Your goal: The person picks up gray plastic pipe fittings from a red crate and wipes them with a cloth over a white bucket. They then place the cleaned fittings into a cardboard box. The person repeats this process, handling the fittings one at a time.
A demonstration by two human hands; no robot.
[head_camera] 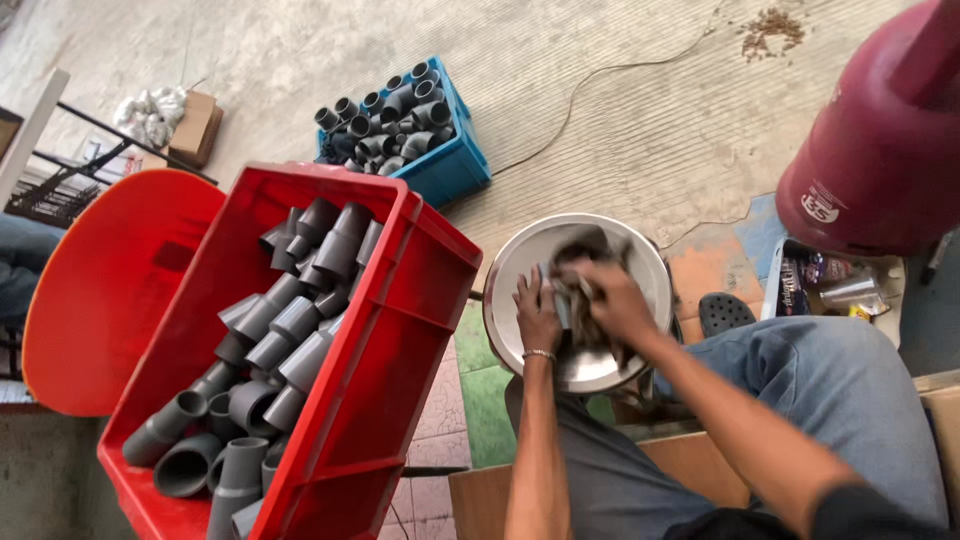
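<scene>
My left hand [537, 312] and my right hand [610, 297] meet over a round metal basin [520, 262] in front of my knees. Between them they grip a grey pipe fitting [562, 308], mostly hidden by the fingers. My right hand also presses a dark, dirty rag [585, 250] against the fitting; the rag bunches up over the basin's middle. A thin bracelet circles my left wrist. My jeans-clad legs fill the lower right.
A tilted red crate [400, 330] full of grey pipe fittings [290, 330] sits to the left, against an orange plastic chair [110, 290]. A blue crate [455, 165] of more fittings lies farther off. A maroon gas cylinder [880, 150] stands at right, beside a sandal [722, 312] and a small box of cans.
</scene>
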